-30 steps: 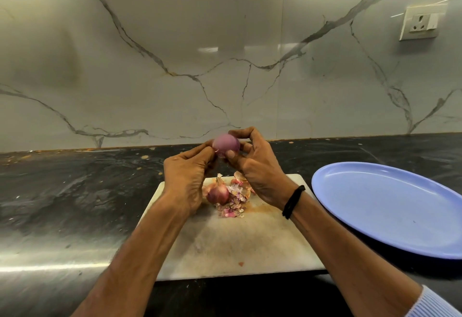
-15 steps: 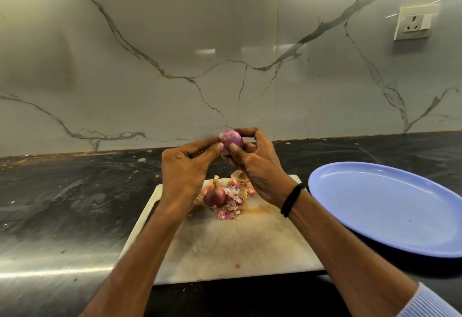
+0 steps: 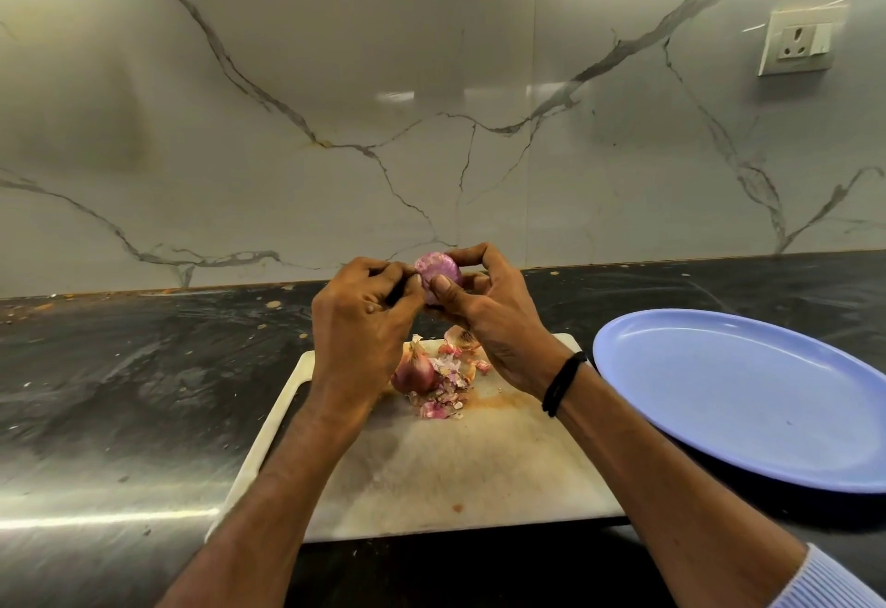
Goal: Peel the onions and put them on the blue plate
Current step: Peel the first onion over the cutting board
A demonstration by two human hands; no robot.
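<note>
The fingers of the left hand (image 3: 359, 319), stretched out half a second ago, are now curled and pinch the onion (image 3: 437, 269) at its 9 o'clock edge. The right hand (image 3: 489, 315) grips that onion, thumb across its front and fingers behind, above the far edge of the board (image 3: 455, 473). A second onion (image 3: 414, 375) lies among peels (image 3: 446, 396) at 6 o'clock beneath. The plate (image 3: 748, 396) sits at 3 o'clock of the board.

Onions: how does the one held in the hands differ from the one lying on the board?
The held onion looks pale purple and mostly peeled; the board onion keeps its reddish-brown skin and pointed tip. The held onion is up between the right hand and left hand; the board onion lies on the board beside peel scraps. Both are small, neither on the plate.
</note>
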